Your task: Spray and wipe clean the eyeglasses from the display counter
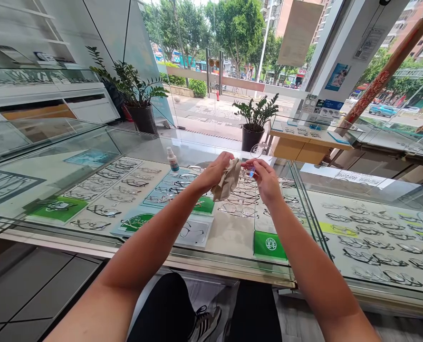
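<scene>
My left hand (219,170) is closed on a beige cleaning cloth (228,183), which hangs down in loose folds over the glass counter. Beside it on the right, my right hand (267,180) pinches a pair of eyeglasses, with a lens (251,173) that catches a blue-violet glint by the fingertips. The rest of the frame is hard to make out against the eyewear under the glass. Both hands are raised above the counter, close together, and the cloth nearly meets the right fingertips. A small spray bottle (172,160) with a white top stands upright left of the hands.
Rows of eyeglasses (238,210) lie inside the glass display counter (229,266). More frames fill the case (375,237) on the right. Behind the counter stand two potted plants (252,135), a wooden table (300,145) and the shop's glass front.
</scene>
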Available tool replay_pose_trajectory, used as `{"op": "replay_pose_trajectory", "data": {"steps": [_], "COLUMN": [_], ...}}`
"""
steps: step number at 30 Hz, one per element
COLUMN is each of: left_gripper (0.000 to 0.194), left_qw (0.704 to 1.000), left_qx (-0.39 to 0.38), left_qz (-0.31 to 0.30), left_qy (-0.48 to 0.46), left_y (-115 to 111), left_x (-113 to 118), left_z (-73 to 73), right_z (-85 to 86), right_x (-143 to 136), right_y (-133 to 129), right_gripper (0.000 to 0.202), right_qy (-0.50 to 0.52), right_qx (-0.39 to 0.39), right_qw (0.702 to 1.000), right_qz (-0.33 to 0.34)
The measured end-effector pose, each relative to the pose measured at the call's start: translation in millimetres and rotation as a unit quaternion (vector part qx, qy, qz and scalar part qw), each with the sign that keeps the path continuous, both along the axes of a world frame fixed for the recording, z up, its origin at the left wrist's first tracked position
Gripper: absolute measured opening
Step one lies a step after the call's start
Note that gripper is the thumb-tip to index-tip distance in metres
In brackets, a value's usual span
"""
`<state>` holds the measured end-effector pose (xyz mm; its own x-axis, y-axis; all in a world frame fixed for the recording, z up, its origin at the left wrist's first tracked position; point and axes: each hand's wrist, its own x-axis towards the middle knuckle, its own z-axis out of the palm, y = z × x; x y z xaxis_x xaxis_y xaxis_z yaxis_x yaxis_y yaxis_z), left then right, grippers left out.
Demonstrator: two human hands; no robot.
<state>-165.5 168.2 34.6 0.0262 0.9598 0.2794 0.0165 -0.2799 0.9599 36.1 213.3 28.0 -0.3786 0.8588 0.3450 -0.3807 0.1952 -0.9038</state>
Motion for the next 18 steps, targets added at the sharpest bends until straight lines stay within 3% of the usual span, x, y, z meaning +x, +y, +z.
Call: {"op": "replay_pose_trajectory", "data": {"steps": [4,10,18], "left_gripper": [0.069,0.054,0.05], "left_qw": [0.998,0.998,0.999], "left_qx": [-0.021,-0.001,0.046], "left_qz": [-0.053,-0.039,0.025], "left_qy": [-0.002,-0.047,0.005], "left_y": [-3.8,2.3,4.9], "left_x": [-0.1,3.5,2.3], "left_z": [2.2,1.4,4.2], "right_z": [1.7,1.8,2.7], "right_x": [-0.8,-2.0,-3.5], "right_y": [-2.6,-5.6,-6.9], "right_gripper": [0.025,0.03,0.03], "right_qy": [0.02,0.008,0.012], "right_qx": [-0.043,-0.029,0.009], "right_qw": [0.998,0.998,0.998], "right_qz": [0.042,0.052,0.053]}}
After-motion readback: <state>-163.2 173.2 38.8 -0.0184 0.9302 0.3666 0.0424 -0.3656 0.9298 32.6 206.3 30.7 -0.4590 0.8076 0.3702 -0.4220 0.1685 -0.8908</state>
